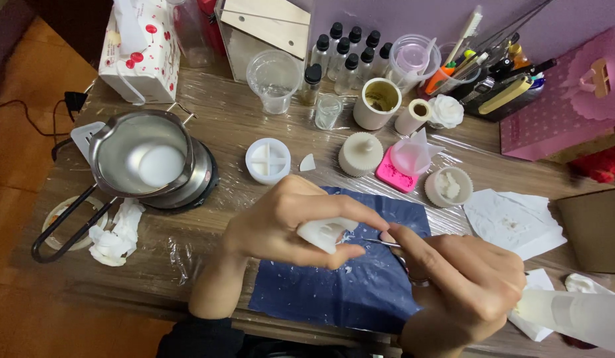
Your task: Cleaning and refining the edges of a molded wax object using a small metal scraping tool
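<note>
1. I am looking down on my left hand (281,222), which is clamping a small white wax piece (324,233) between thumb and fingers, over the dark blue cloth (360,292).
2. My right hand (470,282) is pinching shut on a thin metal pick (377,242); the tool's long axis is running from about 3 o'clock to 9 o'clock.
3. From the right hand, the wax piece is lying toward 10 o'clock; the pick's tip is touching, or just beside, its right edge, and I cannot tell which.
4. The left hand is nearer the piece, since it is gripping it.
5. White flakes are lying on the cloth under both hands.
6. The metal melting pot (145,159) is sitting well apart at 10 o'clock.
</note>
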